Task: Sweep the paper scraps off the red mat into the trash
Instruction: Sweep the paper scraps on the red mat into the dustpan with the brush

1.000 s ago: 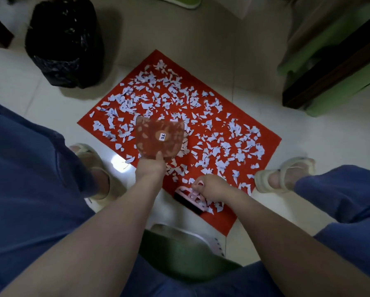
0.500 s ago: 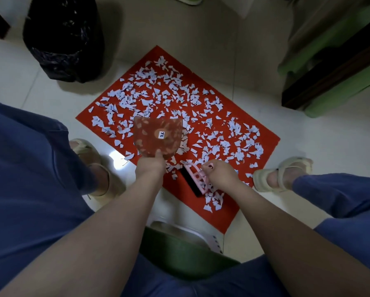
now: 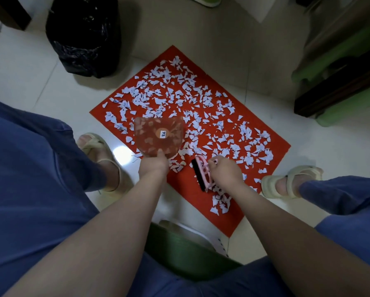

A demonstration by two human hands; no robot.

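A red mat (image 3: 184, 189) lies on the tiled floor, strewn with several pale paper scraps (image 3: 192, 103). My left hand (image 3: 154, 166) grips the handle of a translucent reddish dustpan (image 3: 158, 136) that rests on the mat's near left side with a price sticker on it. My right hand (image 3: 224, 171) holds a small pink brush with black bristles (image 3: 201, 174), its bristle edge down on the mat just right of the dustpan. A strip of bare mat lies between brush and pan. The black-bagged trash bin (image 3: 85, 37) stands beyond the mat at the upper left.
My feet in pale sandals (image 3: 100, 151) (image 3: 286, 185) flank the mat. A green stool (image 3: 184, 249) sits under me. Green and dark wooden furniture (image 3: 340, 78) stands at the right. A dark furniture leg (image 3: 10, 11) is at the top left.
My right hand has drawn the brush from the mat's near edge up and left toward the dustpan, leaving a small cluster of scraps behind it. The dustpan stayed about where it was.
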